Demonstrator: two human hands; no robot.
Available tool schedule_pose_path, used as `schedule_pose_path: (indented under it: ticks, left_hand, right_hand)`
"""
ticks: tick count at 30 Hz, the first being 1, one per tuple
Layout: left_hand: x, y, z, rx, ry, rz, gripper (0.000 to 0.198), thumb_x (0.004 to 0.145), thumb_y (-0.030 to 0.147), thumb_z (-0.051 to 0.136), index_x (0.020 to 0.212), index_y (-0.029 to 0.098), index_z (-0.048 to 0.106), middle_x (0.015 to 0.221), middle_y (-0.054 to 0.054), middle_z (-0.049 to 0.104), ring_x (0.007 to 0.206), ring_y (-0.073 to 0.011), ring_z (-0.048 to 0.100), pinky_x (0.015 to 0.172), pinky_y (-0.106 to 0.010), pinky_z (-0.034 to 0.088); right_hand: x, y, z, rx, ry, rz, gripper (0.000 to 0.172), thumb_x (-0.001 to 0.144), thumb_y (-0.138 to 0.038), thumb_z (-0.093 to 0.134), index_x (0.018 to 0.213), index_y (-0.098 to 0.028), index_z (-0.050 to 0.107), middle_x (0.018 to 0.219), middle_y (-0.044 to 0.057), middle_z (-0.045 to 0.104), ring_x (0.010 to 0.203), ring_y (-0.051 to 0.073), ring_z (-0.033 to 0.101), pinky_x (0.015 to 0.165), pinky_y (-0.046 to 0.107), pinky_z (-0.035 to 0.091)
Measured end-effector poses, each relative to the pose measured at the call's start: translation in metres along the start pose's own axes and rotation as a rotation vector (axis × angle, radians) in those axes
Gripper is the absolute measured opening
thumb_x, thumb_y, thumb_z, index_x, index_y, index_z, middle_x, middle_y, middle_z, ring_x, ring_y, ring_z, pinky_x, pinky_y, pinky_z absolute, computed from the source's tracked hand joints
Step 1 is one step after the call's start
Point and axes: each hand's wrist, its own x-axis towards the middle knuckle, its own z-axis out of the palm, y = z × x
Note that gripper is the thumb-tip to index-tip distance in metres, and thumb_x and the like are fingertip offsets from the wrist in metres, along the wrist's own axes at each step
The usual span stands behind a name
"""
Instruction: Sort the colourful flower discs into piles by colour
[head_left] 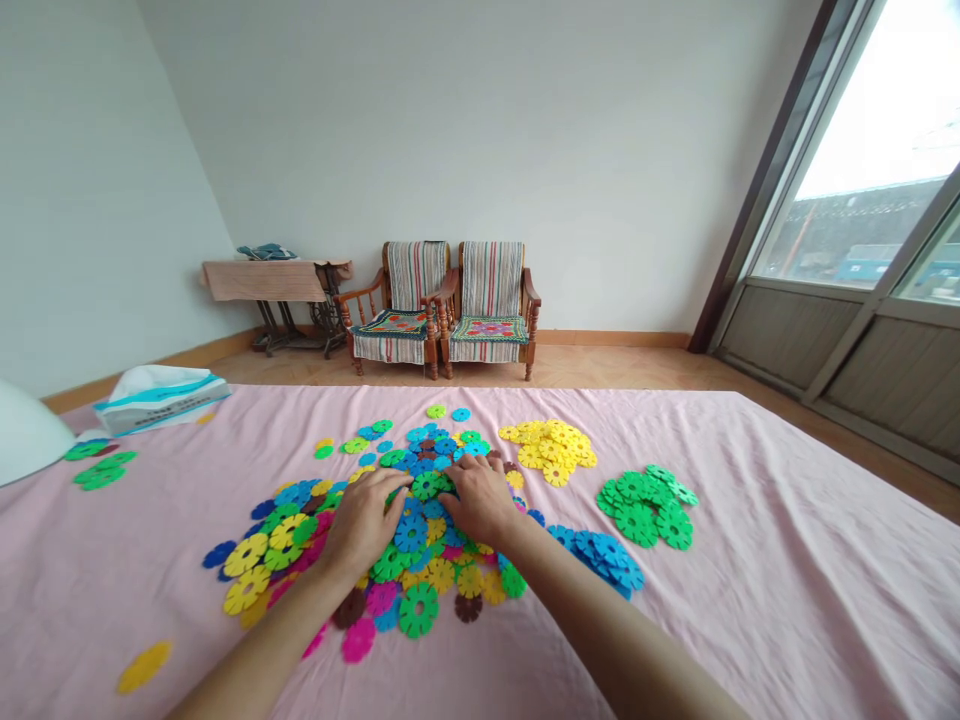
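This is a home: two wooden armchairs (442,300) (striped covers (418,275)) and a treadle sewing table (274,282).

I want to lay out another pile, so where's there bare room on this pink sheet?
The widest bare stretch of pink sheet lies right of the green discs and the blue stack. Another patch lies left of the mixed pile, above the lone yellow disc. It is crowded under the left hand and right hand, where discs overlap.
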Motion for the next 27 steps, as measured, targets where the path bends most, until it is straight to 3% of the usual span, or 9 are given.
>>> schedule_pose_path:
  ticks: [5, 11, 16, 22, 27]
  left_hand:
    - [0.0, -0.001, 0.0, 0.019, 0.007, -0.003, 0.024, 0.087, 0.028, 0.047, 0.093, 0.02, 0.069, 0.097, -0.007, 0.07, 0.093, -0.0232, 0.062, 0.087, -0.039, 0.049]
    - [0.0, -0.002, 0.0, 0.028, 0.016, 0.006, 0.025, 0.087, 0.031, 0.046, 0.09, 0.02, 0.068, 0.095, -0.006, 0.07, 0.092, -0.0229, 0.063, 0.085, -0.038, 0.049]
    - [-0.001, -0.004, 0.002, 0.036, 0.019, -0.006, 0.025, 0.087, 0.032, 0.046, 0.089, 0.02, 0.068, 0.096, -0.007, 0.071, 0.093, -0.0233, 0.063, 0.087, -0.038, 0.049]
    - [-0.002, -0.009, 0.007, 0.031, 0.023, -0.012, 0.027, 0.087, 0.034, 0.046, 0.089, 0.021, 0.069, 0.097, -0.007, 0.071, 0.094, -0.024, 0.063, 0.089, -0.04, 0.049]
    - [0.0, -0.009, 0.006, 0.025, 0.018, -0.015, 0.028, 0.087, 0.035, 0.046, 0.089, 0.021, 0.069, 0.096, -0.007, 0.071, 0.094, -0.0245, 0.063, 0.088, -0.04, 0.049]
  right_hand:
    - [-0.01, -0.001, 0.001, -0.031, 0.008, -0.05, 0.025, 0.092, -0.02, 0.042, 0.09, -0.018, 0.067, 0.095, 0.009, 0.063, 0.093, 0.022, 0.053, 0.088, 0.039, 0.032]
    - [-0.038, 0.018, -0.015, 0.136, 0.243, 0.095, 0.026, 0.094, -0.024, 0.041, 0.097, -0.022, 0.067, 0.098, 0.006, 0.064, 0.095, 0.02, 0.054, 0.083, 0.032, 0.036]
    - [-0.071, 0.081, -0.039, 0.208, 0.376, 0.331, 0.027, 0.089, -0.024, 0.043, 0.106, -0.018, 0.064, 0.096, 0.008, 0.069, 0.087, 0.019, 0.061, 0.078, 0.029, 0.04]
    - [-0.107, 0.171, -0.055, 0.113, 0.489, 0.706, 0.036, 0.087, -0.03, 0.039, 0.108, -0.016, 0.066, 0.09, 0.01, 0.072, 0.082, 0.022, 0.065, 0.069, 0.029, 0.042]
    - [-0.123, 0.204, -0.056, 0.068, 0.512, 0.762, 0.039, 0.087, -0.029, 0.039, 0.108, -0.012, 0.066, 0.1, 0.014, 0.071, 0.089, 0.025, 0.065, 0.075, 0.032, 0.043]
